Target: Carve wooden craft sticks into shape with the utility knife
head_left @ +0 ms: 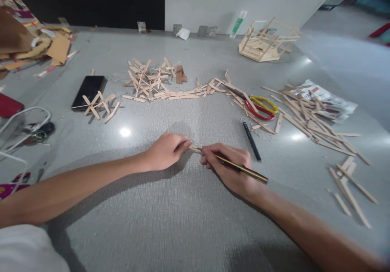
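The left hand (pixel 166 152) has its fingers pinched on a small wooden piece (pixel 194 148) that pokes out toward the right hand (pixel 230 164). The right fingers clamp a slim black-and-gold tool (pixel 242 169), its tip meeting the wood. On the desk (pixel 170 219), a black pen (pixel 252 141) lies near the right fingers; scissors (pixel 269 118) and scattered wooden sticks (pixel 183 94) lie farther beyond both hands' fingers.
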The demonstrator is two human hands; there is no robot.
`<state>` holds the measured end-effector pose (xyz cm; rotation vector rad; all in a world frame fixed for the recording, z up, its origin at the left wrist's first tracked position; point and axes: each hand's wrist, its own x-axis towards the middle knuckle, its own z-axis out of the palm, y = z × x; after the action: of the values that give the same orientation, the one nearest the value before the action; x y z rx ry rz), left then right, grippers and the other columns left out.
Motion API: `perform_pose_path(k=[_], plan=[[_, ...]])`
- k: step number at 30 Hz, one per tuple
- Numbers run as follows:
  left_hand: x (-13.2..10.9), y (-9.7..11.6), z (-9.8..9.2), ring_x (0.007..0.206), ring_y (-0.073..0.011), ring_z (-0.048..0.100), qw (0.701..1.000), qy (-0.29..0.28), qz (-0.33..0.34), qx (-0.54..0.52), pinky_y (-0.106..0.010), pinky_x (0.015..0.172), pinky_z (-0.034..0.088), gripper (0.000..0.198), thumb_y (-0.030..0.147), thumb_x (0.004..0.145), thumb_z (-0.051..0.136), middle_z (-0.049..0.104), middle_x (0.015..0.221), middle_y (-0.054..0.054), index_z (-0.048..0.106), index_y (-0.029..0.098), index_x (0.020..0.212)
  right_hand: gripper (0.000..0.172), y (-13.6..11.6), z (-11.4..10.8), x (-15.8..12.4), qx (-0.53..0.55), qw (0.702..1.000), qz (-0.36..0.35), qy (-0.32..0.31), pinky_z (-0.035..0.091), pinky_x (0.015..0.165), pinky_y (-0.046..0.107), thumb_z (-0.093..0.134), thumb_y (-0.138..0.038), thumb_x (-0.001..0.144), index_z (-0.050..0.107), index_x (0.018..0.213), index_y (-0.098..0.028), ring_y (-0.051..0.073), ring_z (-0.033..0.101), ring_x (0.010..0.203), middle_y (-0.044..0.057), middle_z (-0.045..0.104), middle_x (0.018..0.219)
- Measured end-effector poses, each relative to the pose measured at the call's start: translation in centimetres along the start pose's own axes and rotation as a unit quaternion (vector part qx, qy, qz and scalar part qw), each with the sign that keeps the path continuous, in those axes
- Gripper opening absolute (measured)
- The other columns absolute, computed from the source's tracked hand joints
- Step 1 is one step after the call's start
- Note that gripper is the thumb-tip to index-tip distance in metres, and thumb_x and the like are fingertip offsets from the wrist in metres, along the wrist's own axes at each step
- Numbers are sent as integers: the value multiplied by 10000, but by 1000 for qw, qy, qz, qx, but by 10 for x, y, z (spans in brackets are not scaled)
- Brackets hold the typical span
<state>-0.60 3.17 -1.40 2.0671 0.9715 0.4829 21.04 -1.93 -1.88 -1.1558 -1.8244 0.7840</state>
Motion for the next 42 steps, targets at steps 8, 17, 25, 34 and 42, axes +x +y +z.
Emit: perform_pose_path(k=[8,17,25,34,42], plan=[[-1,2,1,447,-83,377,1000,8,22,-16,-235,510,257,389,272,1040,397,429,522,43,525,157,692,173,6,0,-5,-106,989,-104,-15,446,583,230,520,-197,1057,632,925,-194,116,592,593,-18,627,735],[-3,-3,4,441,-73,279,997,27,69,-13,-242,500,210,396,280,1050,398,340,523,61,417,176,668,135,2,-2,-1,-84,981,-149,-86,523,675,266,477,-182,1068,612,1054,-187,160,651,737,48,665,888],[-1,0,1,467,-82,317,998,22,53,1,-241,525,243,394,265,1031,425,368,513,59,492,160,657,158,2,-8,1,-150,959,-183,-155,535,656,278,412,-182,1101,564,1138,-163,175,656,770,72,641,925],[2,5,-4,465,-85,380,1000,3,24,-19,-224,524,279,360,260,998,448,457,517,40,571,146,680,291,-3,-12,6,-238,925,-225,-193,546,633,307,298,-145,1112,567,1005,-161,191,646,732,77,635,888],[5,9,-10,442,-81,313,998,-39,-17,-47,-235,493,239,428,264,987,462,382,468,44,496,153,575,326,-1,-14,2,-384,834,-336,-208,590,602,340,280,-25,1062,602,1093,-68,241,676,743,136,663,895]])
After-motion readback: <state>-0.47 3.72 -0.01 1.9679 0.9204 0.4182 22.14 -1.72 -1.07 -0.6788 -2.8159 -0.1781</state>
